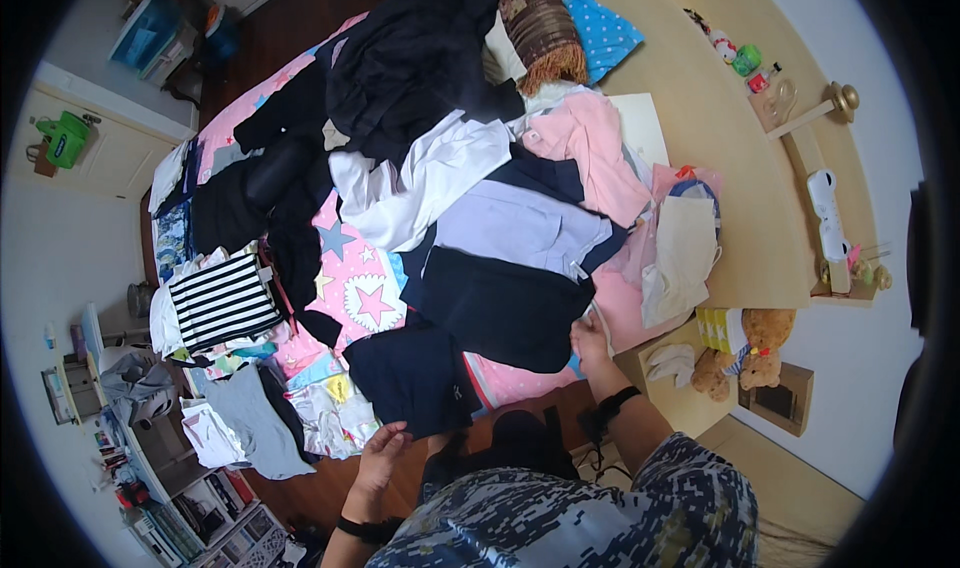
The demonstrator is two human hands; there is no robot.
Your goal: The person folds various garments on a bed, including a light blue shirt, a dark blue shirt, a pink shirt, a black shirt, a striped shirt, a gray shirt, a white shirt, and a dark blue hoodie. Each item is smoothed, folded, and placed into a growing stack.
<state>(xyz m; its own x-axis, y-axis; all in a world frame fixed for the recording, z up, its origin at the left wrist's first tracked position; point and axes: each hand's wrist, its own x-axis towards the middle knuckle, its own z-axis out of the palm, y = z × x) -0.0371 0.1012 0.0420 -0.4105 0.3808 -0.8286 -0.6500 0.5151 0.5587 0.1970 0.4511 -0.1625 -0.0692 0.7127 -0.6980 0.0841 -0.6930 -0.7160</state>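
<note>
At the bed's near edge, the fingertips of my left hand (385, 446) pinch the lower edge of a dark navy garment (412, 377) that bears a small light logo. My right hand (591, 341) is at the right side of a black folded garment (502, 305), its fingers curled on the cloth's edge. The two dark cloths overlap, and I cannot tell whether they are one piece. Just beyond them lie a pale lavender garment (517, 223), a white shirt (431, 174) and a pink garment (589, 152).
Black clothes (412, 65) cover the bed's far part. On the left are a striped folded garment (225, 302) and a grey garment (255, 418). A cream cloth bag (679, 257) lies at right, beside the wooden headboard (750, 215). Teddy bears (761, 365) sit on the nightstand.
</note>
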